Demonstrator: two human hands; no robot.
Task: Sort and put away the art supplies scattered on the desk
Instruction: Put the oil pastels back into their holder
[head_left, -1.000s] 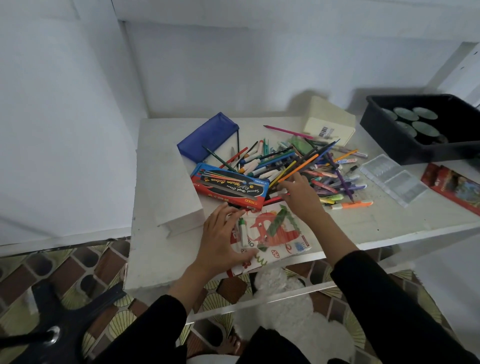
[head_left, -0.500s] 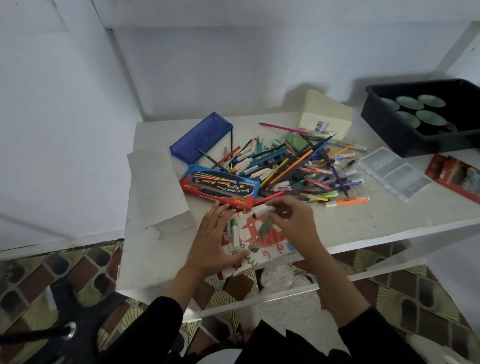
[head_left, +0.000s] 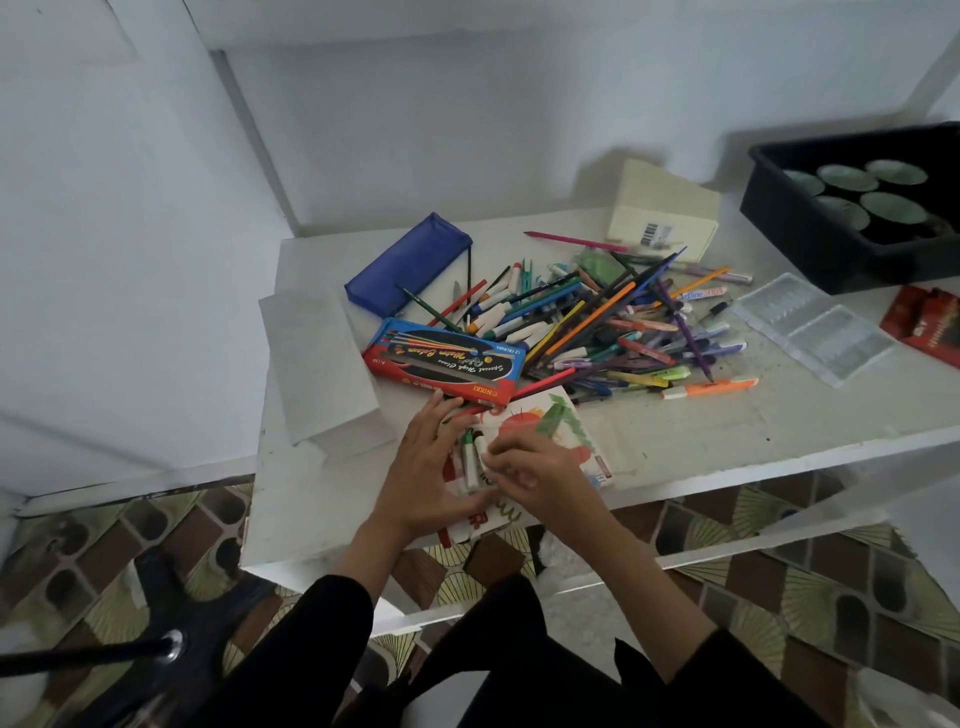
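A white desk (head_left: 727, 441) stands against a bare wall, with the pile of pencils and markers (head_left: 613, 322) heaped mid-table, beyond the hands. The illustrated pack (head_left: 566, 431) overhangs the near edge; weight on that lip could, I'd guess, tip it and spill markers to the floor. The left hand (head_left: 421, 467) lies flat on the pack, fingers spread. The right hand (head_left: 535, 478), fingers curled, pinches a white marker (head_left: 482, 457) over it.

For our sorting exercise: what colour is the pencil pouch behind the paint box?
Dark blue; the pouch shows best in the head view.
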